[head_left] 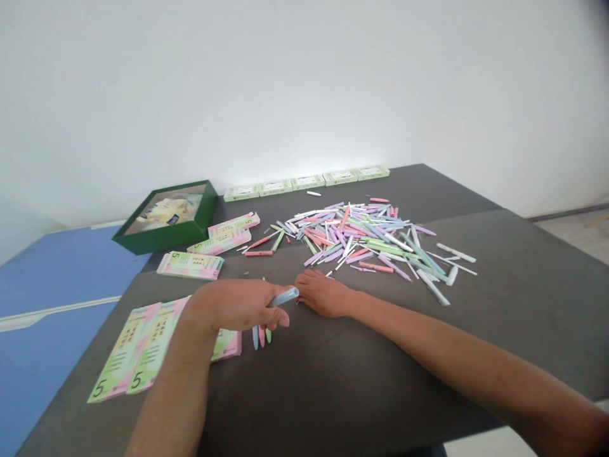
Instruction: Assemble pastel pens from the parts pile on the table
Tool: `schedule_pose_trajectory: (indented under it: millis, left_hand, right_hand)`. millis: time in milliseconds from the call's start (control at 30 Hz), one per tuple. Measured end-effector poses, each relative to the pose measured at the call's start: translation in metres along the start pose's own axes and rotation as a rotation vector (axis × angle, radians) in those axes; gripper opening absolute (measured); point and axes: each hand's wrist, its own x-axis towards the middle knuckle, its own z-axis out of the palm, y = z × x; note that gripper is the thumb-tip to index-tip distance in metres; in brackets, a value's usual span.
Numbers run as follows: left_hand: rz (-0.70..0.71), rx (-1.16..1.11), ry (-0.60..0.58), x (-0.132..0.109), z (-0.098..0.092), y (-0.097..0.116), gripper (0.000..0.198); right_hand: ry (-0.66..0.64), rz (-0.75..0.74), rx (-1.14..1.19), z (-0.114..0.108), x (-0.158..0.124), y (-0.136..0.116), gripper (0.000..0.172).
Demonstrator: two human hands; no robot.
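- Pale blue plastic tube point(284, 297) right up front, smooth and round, pinched in the left hand point(233, 306) between thumb and curled fingers, its end poking out past the fingertips!
- Right hand point(323, 295) comes in palm down, flat on the desk, fingers pressed together and empty, tips just beside the tube.
- Below the left hand, three slim pastel sticks point(261, 337) in blue, pink and green, side by side, tapered tips showing, on the matte dark grey desk point(380, 368).
- Out to the left, flat paper cards point(143, 346) in pink and green, a big "5" printed on them, overlapping near the left forearm.
- Further up, more of those cards point(221, 241) in loose stacks.
- Centre stage, a messy heap of thin pastel sticks point(361, 238), pink, lilac, green, blue and white, crisscrossing, a few strays off to the right.
- Far corner, a dark green box point(164, 219) with crinkly packets inside, beside a neat row of pale green cartons point(304, 183) along the back edge.
- Beyond, a blue panel point(57, 285) and a plain white wall point(304, 82).
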Motion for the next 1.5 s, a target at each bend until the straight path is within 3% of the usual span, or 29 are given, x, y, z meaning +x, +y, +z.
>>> schedule_pose_trajectory:
  millis: [300, 600, 833, 967, 1500]
  left_hand:
    - [-0.007, 0.012, 0.009, 0.0, 0.0, -0.001, 0.035]
    - [0.025, -0.033, 0.001, 0.0, 0.002, -0.005, 0.031]
    - [-0.004, 0.012, 0.001, 0.0, 0.002, -0.003, 0.035]
    - [-0.026, 0.0, -0.009, 0.0, 0.003, -0.002, 0.037]
    - [-0.014, 0.032, 0.016, 0.0, 0.004, -0.004, 0.036]
  right_hand:
    - [-0.017, -0.032, -0.142, -0.009, -0.01, 0.002, 0.02]
    - [0.065, 0.042, -0.029, -0.014, -0.015, 0.008, 0.018]
    - [-0.093, 0.084, -0.251, -0.041, -0.023, 0.008, 0.016]
    - [-0.14, 0.049, -0.285, -0.038, -0.022, 0.005, 0.017]
    - [-0.119, 0.021, -0.313, -0.032, -0.022, 0.004, 0.019]
